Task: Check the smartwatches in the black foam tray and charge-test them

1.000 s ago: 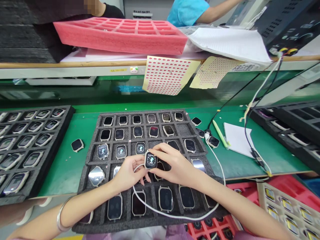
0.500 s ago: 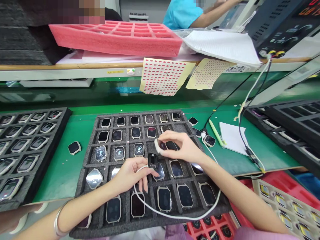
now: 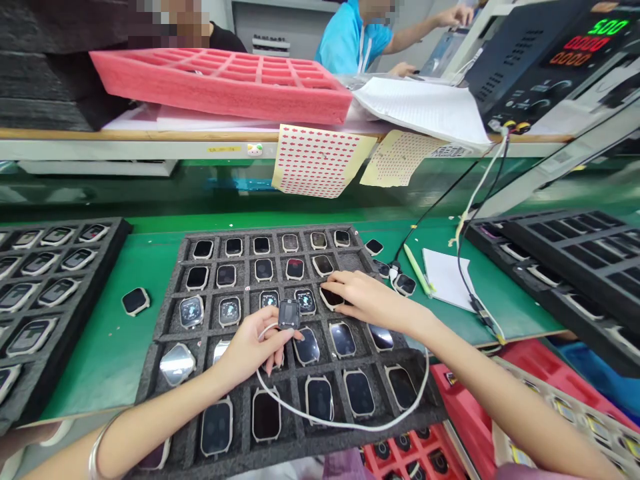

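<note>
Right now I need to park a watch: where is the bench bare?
Bare green mat lies between the left tray and middle tray, beside one loose watch. Right of the middle tray it's crowded: watches, pen, notepad, cables.

Bright, even overhead light; white glare flares off the watch screens (image 3: 176, 362); edges bow outward with wide-lens distortion, corners slightly soft.

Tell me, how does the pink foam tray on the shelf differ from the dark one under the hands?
The pink tray sits up on the shelf; the dark tray lies on the green bench. The dark tray's pockets hold watches; the pink tray's visible pockets show none. Both are foam grids of square pockets.
</note>
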